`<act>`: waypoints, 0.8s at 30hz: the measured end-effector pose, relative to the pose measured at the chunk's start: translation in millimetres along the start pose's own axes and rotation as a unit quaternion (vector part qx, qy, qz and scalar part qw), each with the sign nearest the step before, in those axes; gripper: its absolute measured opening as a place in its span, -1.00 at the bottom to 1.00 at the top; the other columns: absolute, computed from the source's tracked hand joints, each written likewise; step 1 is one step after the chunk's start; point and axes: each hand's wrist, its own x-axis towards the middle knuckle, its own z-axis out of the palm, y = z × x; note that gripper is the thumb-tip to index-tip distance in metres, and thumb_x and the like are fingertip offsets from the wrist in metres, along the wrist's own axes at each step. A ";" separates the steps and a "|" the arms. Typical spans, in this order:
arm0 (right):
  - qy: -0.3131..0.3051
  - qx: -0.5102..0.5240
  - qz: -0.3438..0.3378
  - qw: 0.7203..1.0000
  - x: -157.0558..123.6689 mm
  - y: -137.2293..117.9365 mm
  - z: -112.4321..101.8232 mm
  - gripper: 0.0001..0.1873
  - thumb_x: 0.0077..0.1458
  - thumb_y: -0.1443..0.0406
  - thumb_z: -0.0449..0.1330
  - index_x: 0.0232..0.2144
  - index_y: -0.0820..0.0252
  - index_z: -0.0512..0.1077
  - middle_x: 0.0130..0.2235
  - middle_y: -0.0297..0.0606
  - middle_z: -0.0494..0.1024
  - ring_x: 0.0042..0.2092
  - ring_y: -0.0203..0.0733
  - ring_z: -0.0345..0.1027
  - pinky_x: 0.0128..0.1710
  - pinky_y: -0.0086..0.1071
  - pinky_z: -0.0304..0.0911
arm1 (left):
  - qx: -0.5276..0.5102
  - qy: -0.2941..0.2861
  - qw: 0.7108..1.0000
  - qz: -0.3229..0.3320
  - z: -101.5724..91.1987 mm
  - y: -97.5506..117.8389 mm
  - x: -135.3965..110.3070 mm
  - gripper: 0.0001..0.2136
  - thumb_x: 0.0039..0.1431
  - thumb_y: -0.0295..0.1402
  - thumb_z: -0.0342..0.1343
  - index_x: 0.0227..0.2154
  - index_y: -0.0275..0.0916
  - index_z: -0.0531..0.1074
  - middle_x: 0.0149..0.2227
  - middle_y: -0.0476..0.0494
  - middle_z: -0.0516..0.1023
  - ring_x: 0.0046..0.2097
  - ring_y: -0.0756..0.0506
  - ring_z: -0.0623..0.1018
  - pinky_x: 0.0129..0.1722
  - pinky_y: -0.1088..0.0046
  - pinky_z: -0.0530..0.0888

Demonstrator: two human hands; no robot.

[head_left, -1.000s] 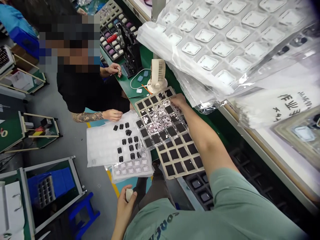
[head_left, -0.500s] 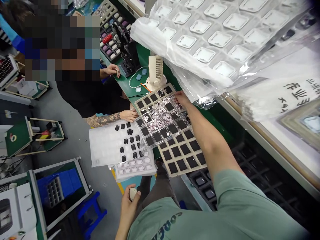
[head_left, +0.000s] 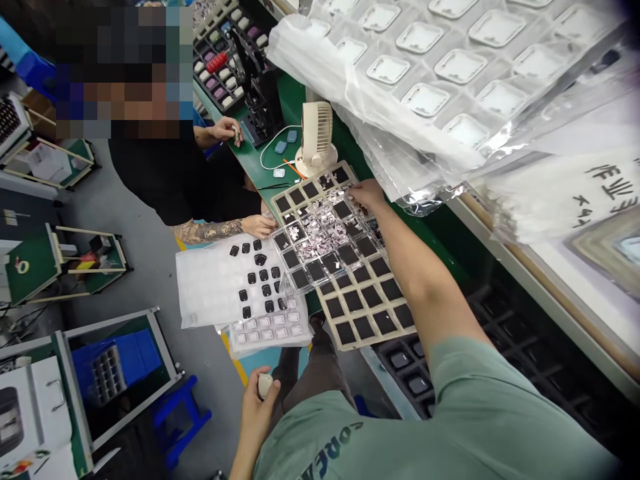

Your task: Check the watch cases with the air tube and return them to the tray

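In my left hand [head_left: 256,403], low in front of my body, is a small off-white rounded case [head_left: 265,385], gripped between thumb and fingers. My right hand [head_left: 367,195] reaches forward to the far right part of a clear divided tray [head_left: 303,280]. Its fingers are bent down among small pinkish-white pieces [head_left: 320,233] heaped across the compartments; the fingertips are too small to show what they hold. Beneath the clear tray lies a beige-framed tray [head_left: 345,343] with black square pockets.
Left of the trays, a white sheet [head_left: 210,287] carries several black square parts. A small fan [head_left: 316,137] stands behind. Across the bench sits a co-worker, one tattooed forearm [head_left: 210,230] near the tray. Bagged white trays [head_left: 420,37] overhang the upper right.
The view has shifted slightly. My right hand stays at the far right of the clear tray, its fingers a little lower over the pieces. My left hand keeps its hold on the case.
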 end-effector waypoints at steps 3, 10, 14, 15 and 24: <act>0.000 -0.042 0.047 0.998 2.5 -15.4 7.2 -0.57 0.32 0.14 0.28 0.13 0.22 0.44 0.15 -0.10 0.51 0.10 0.00 0.48 0.08 -0.04 0.49 | 0.004 0.000 1.000 -0.008 0.3 4.1 -1.9 -0.47 -0.17 0.07 0.39 -0.23 -0.22 0.54 -0.47 0.03 0.42 -0.44 -0.07 0.40 -0.37 0.40 0.38; 0.002 -0.067 0.087 0.994 5.3 -27.6 4.2 -0.57 0.34 0.16 0.27 0.14 0.30 0.43 0.15 -0.08 0.51 0.09 0.00 0.48 0.07 -0.04 0.48 | 0.003 0.007 1.000 -0.008 4.8 16.1 -9.2 -0.46 -0.15 0.10 0.37 -0.21 -0.21 0.54 -0.43 0.01 0.43 -0.42 -0.08 0.42 -0.36 0.39 0.39; 0.010 -0.059 0.074 0.995 2.5 -22.3 -1.5 -0.58 0.34 0.14 0.26 0.12 0.26 0.44 0.14 -0.09 0.52 0.08 0.00 0.49 0.06 -0.04 0.49 | 0.000 0.009 1.000 -0.013 4.4 17.4 -9.3 -0.45 -0.15 0.11 0.38 -0.21 -0.21 0.54 -0.42 -0.01 0.44 -0.41 -0.09 0.42 -0.36 0.39 0.39; 0.009 -0.057 0.071 0.996 1.5 -21.1 -2.1 -0.59 0.34 0.13 0.26 0.11 0.24 0.45 0.13 -0.12 0.52 0.08 0.00 0.49 0.06 -0.04 0.50 | -0.001 0.009 1.000 -0.015 4.4 16.9 -9.0 -0.45 -0.16 0.11 0.38 -0.21 -0.21 0.54 -0.42 -0.01 0.44 -0.41 -0.09 0.42 -0.36 0.39 0.39; -0.003 0.005 0.020 1.000 0.4 -33.6 7.3 -0.56 0.33 0.14 0.27 0.14 0.25 0.43 0.15 -0.08 0.51 0.10 -0.01 0.48 0.08 -0.04 0.48 | 0.003 -0.004 1.000 -0.008 7.0 13.2 -3.4 -0.42 -0.16 0.13 0.39 -0.20 -0.22 0.53 -0.44 0.01 0.42 -0.42 -0.08 0.42 -0.38 0.40 0.39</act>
